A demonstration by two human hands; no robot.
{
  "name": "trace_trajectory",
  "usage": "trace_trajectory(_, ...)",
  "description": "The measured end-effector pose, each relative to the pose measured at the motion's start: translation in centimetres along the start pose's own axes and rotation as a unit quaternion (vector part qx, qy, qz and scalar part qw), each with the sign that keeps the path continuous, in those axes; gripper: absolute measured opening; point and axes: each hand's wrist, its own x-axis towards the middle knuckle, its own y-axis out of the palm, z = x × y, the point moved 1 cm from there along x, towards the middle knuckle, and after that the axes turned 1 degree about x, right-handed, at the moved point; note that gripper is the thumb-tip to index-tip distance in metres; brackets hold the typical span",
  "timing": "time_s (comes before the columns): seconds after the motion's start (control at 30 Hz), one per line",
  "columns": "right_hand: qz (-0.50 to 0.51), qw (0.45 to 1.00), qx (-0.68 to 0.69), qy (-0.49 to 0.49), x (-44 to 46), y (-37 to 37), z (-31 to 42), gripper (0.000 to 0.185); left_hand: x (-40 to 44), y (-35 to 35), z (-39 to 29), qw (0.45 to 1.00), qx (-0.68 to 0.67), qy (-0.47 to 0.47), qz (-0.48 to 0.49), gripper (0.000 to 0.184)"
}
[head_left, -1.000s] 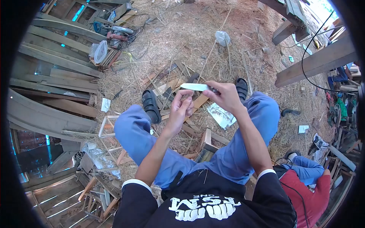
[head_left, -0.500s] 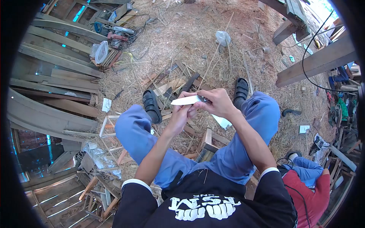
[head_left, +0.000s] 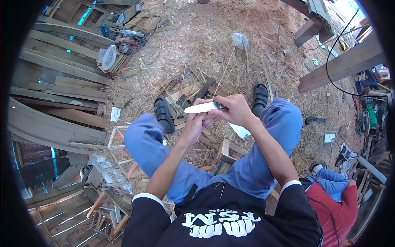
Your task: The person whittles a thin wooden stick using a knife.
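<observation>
A knife with a broad pale blade [head_left: 200, 108] lies across the front of both hands, its tip toward the left. My right hand [head_left: 236, 109] is closed round the dark handle. My left hand [head_left: 196, 123] is closed just under and behind the blade, with its fingers pinched together. From between the hands a long thin wooden strip [head_left: 224, 74] slants up and away to the right; my left fingers seem to grip its near end, partly hidden by the blade. Both hands are close together, between my knees.
Wood offcuts [head_left: 189, 90] and straw litter the ground between my sandals [head_left: 164, 115]. A wooden block [head_left: 224, 150] stands below my hands. Long planks [head_left: 61, 66] are stacked on the left. Power tools [head_left: 127, 41] lie behind them. A person in a red shirt [head_left: 333, 208] sits at the lower right.
The thin strip has swung slightly to the left at its far end. The knife and both hands stay almost in place.
</observation>
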Motion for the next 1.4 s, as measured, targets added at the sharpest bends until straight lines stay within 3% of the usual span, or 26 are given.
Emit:
trace_trajectory(0.6, -0.052, 0.996, -0.054, -0.05, 0.5, -1.0, -0.3, 0.048, 0.0, 0.3, -0.5, 1.0, 0.004, 0.002, 0.012, 0.021)
trace_trajectory(0.7, -0.109, 0.993, -0.045, 0.002, 0.4, -1.3, -1.3, 0.04, -0.2, -0.1, -0.2, 0.999, -0.036, -0.011, 0.011, 0.022)
trace_trajectory(0.77, -0.195, 0.967, -0.03, 0.162, 0.8, -2.7, -2.8, 0.039, -1.5, 0.2, 0.4, 0.999, -0.021, -0.024, 0.028, 0.024)
trace_trajectory(0.87, -0.179, 0.944, -0.076, 0.265, 1.1, -5.4, -4.0, 0.039, -1.7, 0.5, 1.0, 0.999, -0.013, -0.028, 0.016, 0.026)
trace_trajectory(0.97, -0.154, 0.958, -0.06, 0.233, 0.7, -4.7, -2.6, 0.036, -0.6, 0.1, 0.7, 1.0, 0.002, -0.001, -0.026, 0.026)
trace_trajectory(1.2, -0.046, 0.998, -0.02, -0.034, 0.5, -0.1, 0.3, 0.04, 0.0, -0.4, 1.3, 0.999, 0.002, 0.003, -0.048, 0.026)
trace_trajectory(1.4, -0.044, 0.998, -0.027, -0.044, 0.8, 1.1, 0.1, 0.045, -0.3, -0.2, 0.1, 0.999, -0.005, 0.028, -0.031, 0.029)
